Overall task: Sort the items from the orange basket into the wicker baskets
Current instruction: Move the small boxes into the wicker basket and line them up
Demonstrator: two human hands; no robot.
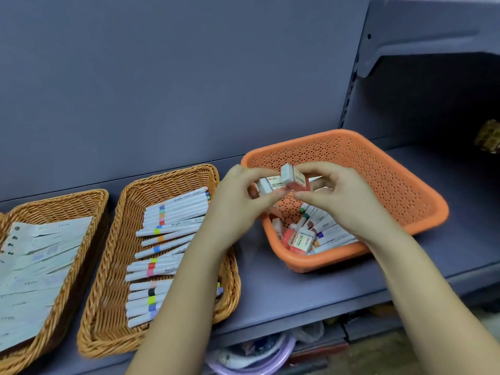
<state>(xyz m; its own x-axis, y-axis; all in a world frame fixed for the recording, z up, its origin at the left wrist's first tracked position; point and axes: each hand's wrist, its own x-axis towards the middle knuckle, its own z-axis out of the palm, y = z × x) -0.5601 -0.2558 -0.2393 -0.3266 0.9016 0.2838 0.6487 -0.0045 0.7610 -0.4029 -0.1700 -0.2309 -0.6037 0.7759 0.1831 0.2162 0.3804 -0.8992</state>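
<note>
An orange perforated basket [392, 185] stands on the grey shelf at the right. In its near corner lie boxed erasers [300, 240] and several white markers [328, 231]. Over its left rim my left hand [240, 201] grips a cluster of erasers [270, 185]. My right hand [338, 196] pinches another eraser [293, 178] against that cluster. A wicker basket [113, 266] in the middle holds rows of white markers [167, 239] with coloured bands. A second wicker basket [89, 201] at the left holds flat white packets [35, 261].
The grey back panel rises behind the baskets. A shelf bracket [405, 41] juts out at the upper right, with a dark recess below it. Below the shelf's front edge sit a lilac bowl [257, 361] and clutter. Bare shelf [446, 255] lies right of the orange basket.
</note>
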